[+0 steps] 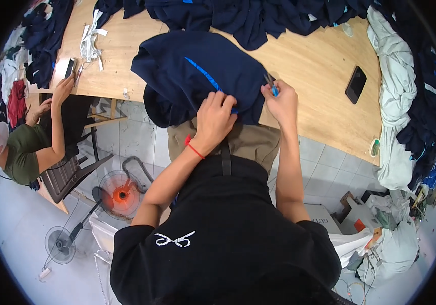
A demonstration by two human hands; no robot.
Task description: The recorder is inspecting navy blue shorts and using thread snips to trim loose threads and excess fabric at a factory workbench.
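Note:
A navy garment [177, 66] with a bright blue strip [202, 72] lies bunched at the table's near edge and hangs over it toward my lap. My left hand [215, 118], a red cord around its wrist, is closed on the cloth at the lower end of the strip. In my right hand [283, 104] I hold small scissors [274, 87] with a blue handle. Their dark tips point up and to the left, beside the garment's right edge. My fingers partly hide the handle, and I cannot tell whether the blades touch the cloth.
More navy garments [243, 20] are heaped along the table's [324, 117] far side. Pale cloth [393, 91] drapes its right end, near a black phone [356, 85]. White strips [91, 43] lie far left. A masked co-worker [27, 152] sits left, holding a phone. Fans [121, 195] stand on the floor.

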